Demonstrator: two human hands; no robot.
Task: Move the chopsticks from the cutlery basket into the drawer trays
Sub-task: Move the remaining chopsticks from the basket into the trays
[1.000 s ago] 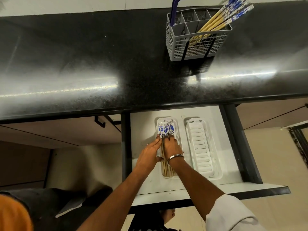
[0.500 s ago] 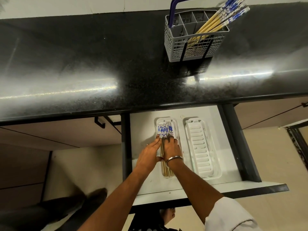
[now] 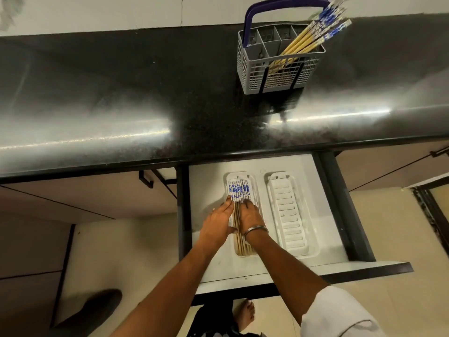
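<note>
A grey cutlery basket (image 3: 257,76) with a blue handle stands on the black counter, with several blue-and-white-topped chopsticks (image 3: 313,35) leaning out of its right side. In the open white drawer (image 3: 206,181) below lie two white trays. The left tray (image 3: 255,188) holds a row of chopsticks (image 3: 239,190) lying side by side. My left hand (image 3: 217,222) and my right hand (image 3: 251,215) lie with straight fingers on either side of that row, touching the chopsticks. The right tray (image 3: 289,215) holds nothing.
The black counter (image 3: 121,93) stretches left of the basket, its front edge overhanging the back of the drawer. The drawer's dark side rails (image 3: 340,203) flank the trays. A bare foot (image 3: 245,314) shows on the floor below the drawer front.
Both hands have stayed on the chopsticks in the left tray; the blue tops now lie more evenly in line. The view has shifted slightly.
</note>
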